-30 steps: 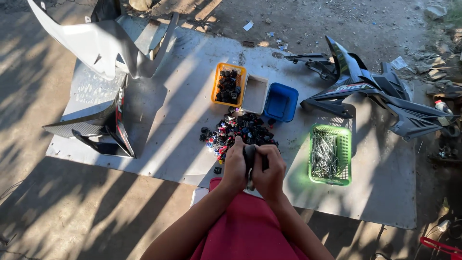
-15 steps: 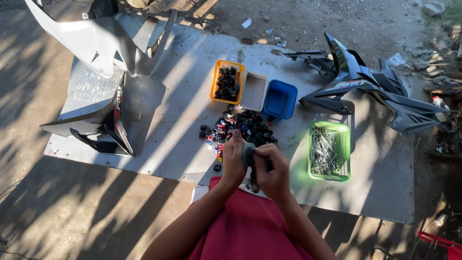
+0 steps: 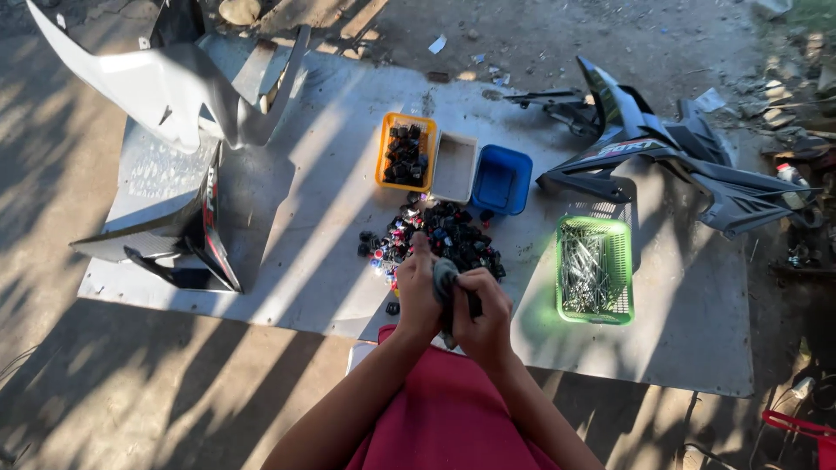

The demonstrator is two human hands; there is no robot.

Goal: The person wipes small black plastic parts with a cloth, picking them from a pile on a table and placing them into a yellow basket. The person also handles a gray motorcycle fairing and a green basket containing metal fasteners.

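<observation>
Sunlit grey sheet (image 3: 287, 261) on shadow-striped bare dirt ground (image 3: 104, 392)

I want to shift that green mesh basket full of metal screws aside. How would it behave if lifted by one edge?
The green plastic mesh basket looks thin-walled, so it would probably flex or sag under load. The heap of metal screws likely makes it heavy for its size. Lifted by one edge, it may tilt and let the loose screws slide toward the low side.

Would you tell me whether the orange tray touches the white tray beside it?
Touching: the head view shows the orange tray edge against the white tray.
</observation>
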